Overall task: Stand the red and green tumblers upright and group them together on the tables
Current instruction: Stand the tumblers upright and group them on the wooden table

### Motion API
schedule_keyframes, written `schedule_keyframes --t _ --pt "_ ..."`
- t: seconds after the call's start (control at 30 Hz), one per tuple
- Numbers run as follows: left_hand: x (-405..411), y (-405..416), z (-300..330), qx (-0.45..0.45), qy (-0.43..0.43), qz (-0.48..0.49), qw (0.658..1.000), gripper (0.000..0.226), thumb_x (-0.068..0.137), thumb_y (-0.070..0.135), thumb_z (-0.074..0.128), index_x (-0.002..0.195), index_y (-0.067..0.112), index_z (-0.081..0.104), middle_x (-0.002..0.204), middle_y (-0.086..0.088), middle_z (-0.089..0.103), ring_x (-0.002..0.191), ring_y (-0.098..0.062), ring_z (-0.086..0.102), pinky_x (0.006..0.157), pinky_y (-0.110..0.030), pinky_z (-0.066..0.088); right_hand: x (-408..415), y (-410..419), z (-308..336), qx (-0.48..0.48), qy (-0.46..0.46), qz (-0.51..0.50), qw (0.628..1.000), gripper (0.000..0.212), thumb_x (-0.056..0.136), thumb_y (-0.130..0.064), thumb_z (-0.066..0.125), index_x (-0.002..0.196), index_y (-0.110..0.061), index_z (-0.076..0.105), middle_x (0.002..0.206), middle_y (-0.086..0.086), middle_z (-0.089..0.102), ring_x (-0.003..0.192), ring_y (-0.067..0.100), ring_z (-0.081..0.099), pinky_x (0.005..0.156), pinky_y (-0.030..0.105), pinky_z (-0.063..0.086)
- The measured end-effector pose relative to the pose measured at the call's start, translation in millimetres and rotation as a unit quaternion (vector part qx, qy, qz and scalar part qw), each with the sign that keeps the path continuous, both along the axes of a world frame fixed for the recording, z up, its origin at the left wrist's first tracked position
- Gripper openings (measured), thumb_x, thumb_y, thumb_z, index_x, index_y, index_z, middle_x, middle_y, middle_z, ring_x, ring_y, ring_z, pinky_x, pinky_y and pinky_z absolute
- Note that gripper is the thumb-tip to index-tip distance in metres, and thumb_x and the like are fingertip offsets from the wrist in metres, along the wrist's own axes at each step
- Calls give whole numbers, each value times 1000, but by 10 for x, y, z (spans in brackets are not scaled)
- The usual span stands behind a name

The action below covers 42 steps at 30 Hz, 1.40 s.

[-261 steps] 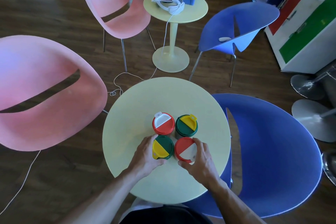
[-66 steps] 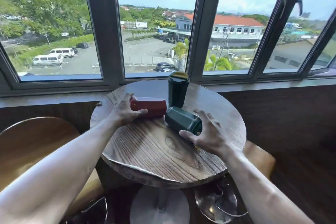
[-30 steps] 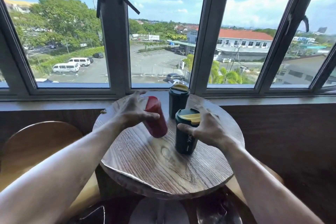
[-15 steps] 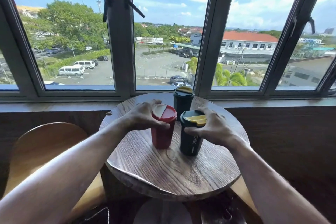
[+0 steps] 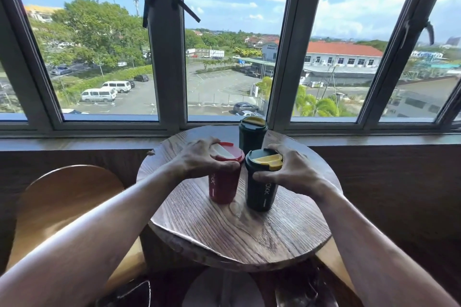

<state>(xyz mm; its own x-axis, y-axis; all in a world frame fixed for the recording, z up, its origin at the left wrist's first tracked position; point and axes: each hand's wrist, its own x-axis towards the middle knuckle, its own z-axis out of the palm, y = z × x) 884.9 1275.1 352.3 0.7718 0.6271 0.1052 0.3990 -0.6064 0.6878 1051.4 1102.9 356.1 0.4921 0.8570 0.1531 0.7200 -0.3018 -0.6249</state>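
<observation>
A red tumbler (image 5: 222, 185) with a red and white lid stands upright on the round wooden table (image 5: 237, 229). My left hand (image 5: 199, 161) grips its top from the left. Right beside it a dark green tumbler (image 5: 259, 194) with a yellow flap on its lid stands upright, held near the rim by my right hand (image 5: 290, 172). The two tumblers almost touch. Behind them, near the window, a second dark green tumbler (image 5: 252, 136) stands upright on its own.
A window sill (image 5: 74, 141) and large windows run behind the table. A round wooden chair back (image 5: 64, 197) sits to the left. Metal stool bases (image 5: 224, 289) show in the shadow under the table.
Earlier I held four tumblers on a yellow table. Here the red and green tumblers lay on their sides; both hands tipped them upright and brought them side by side.
</observation>
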Motion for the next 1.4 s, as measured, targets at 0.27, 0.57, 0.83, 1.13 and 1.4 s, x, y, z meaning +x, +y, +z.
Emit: schedule_keyframes --t 0.27,0.57,0.83,1.13,1.4 --pt "-40 -38 -29 14 -33 17 999 81 69 48 79 136 17 47 139 -9 51 126 -26 49 103 -35 38 -19 4 53 -18 4 13 1000 112 50 -71 74 143 -19 40 132 0 56 115 18 55 100 36 44" --pt "-58 -47 -29 60 -25 29 997 115 44 83 63 135 15 49 126 -8 62 108 -20 59 88 -29 47 -75 39 14 41 -1 -11 999 105 42 -72 72 130 -16 56 118 3 66 105 19 62 95 40 50" --pt "-34 -72 -60 6 -32 38 999 100 49 71 68 132 19 47 130 -6 57 117 -24 56 97 -32 43 -41 12 -7 18 -7 26 999 98 58 -61 79 139 -17 46 126 2 62 106 16 59 91 29 47" --pt "-61 -34 -4 -1 -30 14 999 111 47 74 67 140 20 39 138 -6 52 123 -21 52 102 -32 41 -60 74 47 11 8 23 1000 110 48 -81 69 138 -21 46 133 0 58 117 19 56 101 43 46" --pt "-115 -52 77 55 -50 -16 997 106 49 80 64 138 27 41 136 -2 51 117 -16 52 99 -37 44 172 574 355 -4 -53 -51 997 62 84 -55 64 132 -17 53 135 6 56 123 23 49 89 27 34"
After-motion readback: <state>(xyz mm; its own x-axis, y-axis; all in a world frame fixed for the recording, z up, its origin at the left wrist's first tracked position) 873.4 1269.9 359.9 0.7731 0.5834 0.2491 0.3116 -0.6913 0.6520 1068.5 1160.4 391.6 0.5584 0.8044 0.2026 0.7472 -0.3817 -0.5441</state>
